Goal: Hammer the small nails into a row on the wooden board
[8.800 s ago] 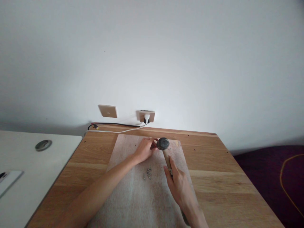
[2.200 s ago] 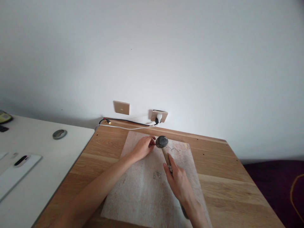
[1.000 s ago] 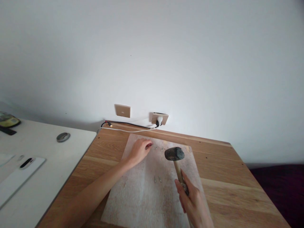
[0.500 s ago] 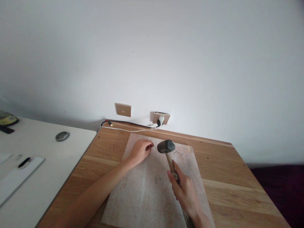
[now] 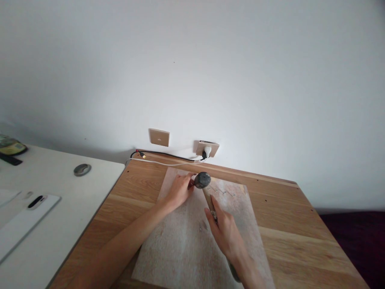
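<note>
A pale, worn board (image 5: 180, 249) lies on the wooden table (image 5: 288, 224). My right hand (image 5: 224, 233) is closed round the wooden handle of a hammer (image 5: 202, 180), whose dark head is down on the board's far part. My left hand (image 5: 179, 190) rests on the board just left of the hammer head, fingers pinched on a small nail that I can barely make out. A few loose nails (image 5: 201, 227) lie on the board next to my right hand. Several nails (image 5: 224, 192) stand in a row along the board's far edge.
A white desk (image 5: 54, 216) adjoins the table on the left, with a round grommet (image 5: 82, 169), a white phone-like slab (image 5: 27, 212) and dark items at its far left. On the wall sit a switch plate (image 5: 159, 137) and a socket (image 5: 207, 149) with plugged cables.
One second ago the hammer was raised to the right of my left hand; it has swung down and left, and its head now sits by my left fingertips. The view shifted slightly.
</note>
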The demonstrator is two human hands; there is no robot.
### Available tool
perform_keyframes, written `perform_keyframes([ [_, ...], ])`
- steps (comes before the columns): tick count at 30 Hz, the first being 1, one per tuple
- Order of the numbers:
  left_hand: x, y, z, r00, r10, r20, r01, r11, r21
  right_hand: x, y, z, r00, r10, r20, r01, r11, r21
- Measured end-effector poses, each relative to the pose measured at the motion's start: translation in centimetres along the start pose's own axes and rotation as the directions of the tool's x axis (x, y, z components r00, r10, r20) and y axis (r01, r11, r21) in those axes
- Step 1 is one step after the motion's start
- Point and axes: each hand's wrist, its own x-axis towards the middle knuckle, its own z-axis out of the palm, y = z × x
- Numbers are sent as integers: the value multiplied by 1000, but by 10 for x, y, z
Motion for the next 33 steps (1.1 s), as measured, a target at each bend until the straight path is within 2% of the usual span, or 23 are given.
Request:
perform_keyframes([
  [4,1,-2,1,999,33,-25,-34,998,-44,-1,1,2,1000,-2,9,2,999,-33],
  [11,3,-6,3,1000,19,-17,-20,997,-68,-2,2,0,1000,-3,24,4,998,-57],
  [14,-4,0,-2,995,52,-81,-52,999,4,-7,3,-8,1000,17,14,-17,999,-39],
  [16,-16,9,-8,986,149,-77,-143,986,84,-12,6,-14,999,49,-13,-49,998,-26],
  [17,-23,16,-12,972,232,-27,-227,966,124,-16,8,-18,997,68,-32,-68,997,-22],
  [18,-31,23,-16,939,338,65,-344,926,154,-19,10,-21,995,88,-53,-89,996,-18],
  [19,-39,31,-20,876,449,176,-476,862,174,-22,12,-23,991,111,-74,-112,994,-12],
  [21,-55,48,-23,704,612,361,-697,692,188,-29,18,-27,981,171,-94,-171,985,11],
  [22,-61,55,-23,633,651,420,-764,613,201,-32,21,-28,974,206,-95,-204,979,29],
  [23,-67,62,-21,583,670,459,-806,548,224,-35,23,-28,966,241,-93,-237,970,50],
  [24,-71,67,-19,558,673,486,-827,501,256,-39,26,-28,957,272,-96,-267,961,69],
  [25,-75,72,-15,554,663,503,-832,470,296,-42,29,-27,949,297,-102,-289,954,84],
  [27,-81,78,-7,571,635,521,-821,436,369,-48,34,-25,938,326,-120,-315,944,99],
  [29,-84,82,-1,581,621,525,-813,416,407,-53,37,-24,929,343,-136,-332,938,98],
  [33,-81,81,4,553,667,499,-832,407,377,-59,39,-25,924,363,-123,-352,930,101],
])
